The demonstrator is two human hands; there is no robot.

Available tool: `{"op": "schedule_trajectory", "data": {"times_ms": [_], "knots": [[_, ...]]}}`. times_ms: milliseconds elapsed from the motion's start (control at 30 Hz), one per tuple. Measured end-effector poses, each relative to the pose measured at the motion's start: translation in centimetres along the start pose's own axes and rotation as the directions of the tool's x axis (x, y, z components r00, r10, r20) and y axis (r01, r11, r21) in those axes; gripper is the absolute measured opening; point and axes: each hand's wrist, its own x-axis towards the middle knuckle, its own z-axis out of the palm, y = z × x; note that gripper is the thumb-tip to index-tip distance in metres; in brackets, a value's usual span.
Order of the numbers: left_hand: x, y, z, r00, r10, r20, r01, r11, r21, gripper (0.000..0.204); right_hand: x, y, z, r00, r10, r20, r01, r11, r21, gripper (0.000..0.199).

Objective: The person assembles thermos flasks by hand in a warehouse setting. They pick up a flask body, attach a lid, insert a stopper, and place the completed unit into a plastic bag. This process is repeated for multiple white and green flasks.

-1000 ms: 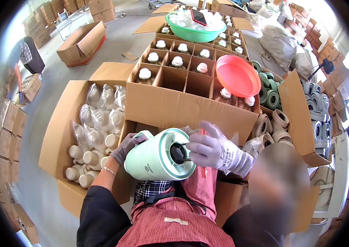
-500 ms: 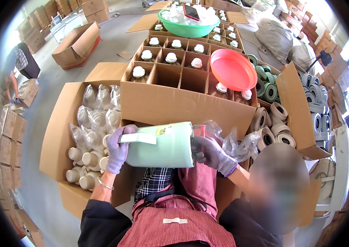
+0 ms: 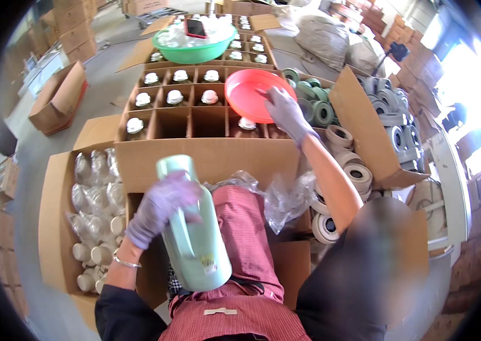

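Note:
A mint-green vacuum flask (image 3: 201, 250) with a side handle tilts above my lap, its narrower end pointing away from me. My left hand (image 3: 164, 204), in a pale purple glove, is wrapped round its upper part near the handle; motion blurs the fingers. My gloved right hand (image 3: 286, 113) reaches over the rim of a shallow red basin (image 3: 246, 79), fingertips inside it. Whether those fingers pinch anything is too unclear to see. The basin rests on a divided carton (image 3: 206, 153) of glass bottles with white tops (image 3: 175, 98).
On the left stands a carton (image 3: 53, 227) of bagged, cream-topped pieces. Cartons of green rings (image 3: 323, 113) and cream rings (image 3: 325, 227) are on the right. Behind, a green basin (image 3: 195, 54) holds clear plastic pieces and a phone (image 3: 195, 28). Clear bags (image 3: 286, 199) hang before the divided carton.
My right hand has left the flask's end and moved up to the red basin. The flask has swung from lying sideways to pointing away from me, still in my left hand. The view has shifted right.

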Motion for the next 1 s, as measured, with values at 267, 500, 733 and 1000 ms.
{"op": "schedule_trajectory", "data": {"times_ms": [267,500,733,1000], "knots": [[-3.3,5.8,6.5,0.991,-0.111,-0.074,0.107,0.993,-0.058,0.035,-4.5,3.2,-6.3,0.986,0.135,0.096,-0.141,0.988,0.058,0.031],[-7.3,8.3,7.4,0.906,-0.358,-0.227,0.348,0.934,-0.087,0.036,-21.8,3.5,-12.4,0.865,0.502,0.009,-0.499,0.858,0.124,0.018],[-5.2,5.3,5.6,0.576,-0.701,-0.421,0.621,0.71,-0.332,0.038,-27.9,-2.1,-1.6,0.802,0.564,0.196,-0.592,0.793,0.144,0.032],[4.7,4.3,4.1,0.8,-0.56,-0.215,0.441,0.792,-0.423,0.025,-19.9,-2.8,2.4,0.743,0.601,0.294,-0.666,0.622,0.412,0.015]]}}
